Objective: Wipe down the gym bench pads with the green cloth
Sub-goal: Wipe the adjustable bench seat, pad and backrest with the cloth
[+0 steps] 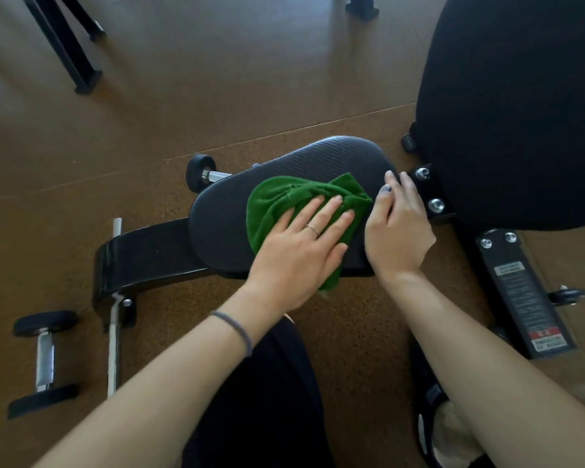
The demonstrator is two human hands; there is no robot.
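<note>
Green cloth [286, 201] pressed flat on seat pad [318, 163] by left hand [301, 251], fingers straight, pad's right edge gripped by right hand [397, 231], bare pad left beyond the cloth.

gym: padded bench [294, 163], dumbbell [44, 363] on speckled floor [149, 106] (rubber-like), rack legs [78, 62].

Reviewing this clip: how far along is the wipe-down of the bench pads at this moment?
Done: nothing provable; no pad shows wipe marks. In hand: the left hand presses the green cloth flat on the seat pad, while the right hand grips its edge. Left: apparently the large back pad, which the cloth is not touching.
</note>
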